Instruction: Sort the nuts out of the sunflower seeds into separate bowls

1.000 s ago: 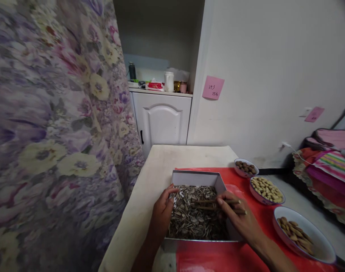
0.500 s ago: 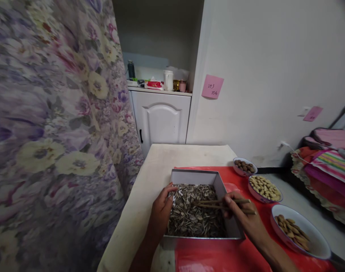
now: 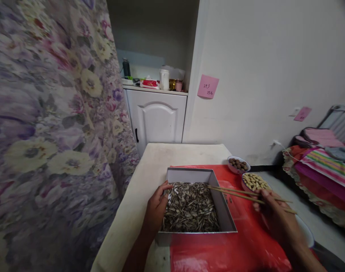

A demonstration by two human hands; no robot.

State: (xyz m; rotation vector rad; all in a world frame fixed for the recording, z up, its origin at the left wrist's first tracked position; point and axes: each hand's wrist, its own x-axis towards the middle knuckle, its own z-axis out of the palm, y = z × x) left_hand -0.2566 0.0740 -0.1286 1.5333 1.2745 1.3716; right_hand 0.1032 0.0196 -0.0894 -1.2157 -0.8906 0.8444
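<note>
A shallow grey-white box (image 3: 227,215) full of striped sunflower seeds (image 3: 191,209) sits before me. My left hand (image 3: 157,202) grips the box's left wall, its fingers over the rim. To the right of the box, my right hand (image 3: 276,213) holds a pair of wooden chopsticks (image 3: 240,192). Their tips reach over the box's right wall, above the seeds' right edge; whether anything is pinched between them I cannot make out. Just beyond this hand stands a bowl of peanuts (image 3: 254,182). The hand covers most of another white bowl (image 3: 308,231), hiding its contents.
A third bowl with round brown nuts (image 3: 237,164) stands at the table's far right. Red plastic sheeting (image 3: 201,257) covers part of the pale table (image 3: 132,211). A floral curtain (image 3: 61,151) hangs left; a white cabinet (image 3: 158,121) stands behind, a bed (image 3: 325,166) at right.
My right hand has moved right, out of the box, drawing the chopsticks' tips from among the seeds to the right wall. It now covers the almond bowl. My left hand keeps its grip.
</note>
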